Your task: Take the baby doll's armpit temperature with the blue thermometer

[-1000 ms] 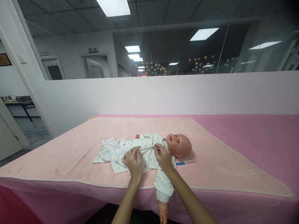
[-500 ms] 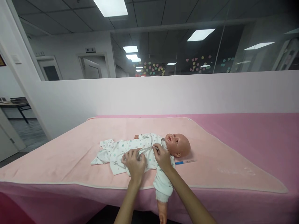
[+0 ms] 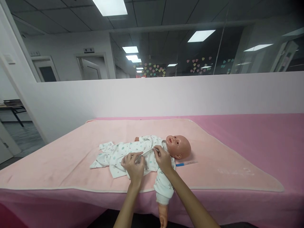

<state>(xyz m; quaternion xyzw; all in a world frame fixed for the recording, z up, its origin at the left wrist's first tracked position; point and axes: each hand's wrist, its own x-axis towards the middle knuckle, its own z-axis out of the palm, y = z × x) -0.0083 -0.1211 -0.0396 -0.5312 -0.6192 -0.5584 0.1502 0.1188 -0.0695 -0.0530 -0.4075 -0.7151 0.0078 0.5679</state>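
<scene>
Baby doll (image 3: 180,147) lies on its back on a peach blanket (image 3: 225,158), one arm (image 3: 162,211) hanging past the near edge. Left hand (image 3: 134,164) and right hand (image 3: 163,158) each have a narrow, pinching grip on its printed white outfit (image 3: 118,158), a pale edge (image 3: 148,152) taut between them. A blue-ended stick (image 3: 180,164) lies near the doll's head.

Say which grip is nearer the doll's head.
Right. The right grip is close to the head, on its chin side; the left grip is farther away, over the white garment.
</scene>
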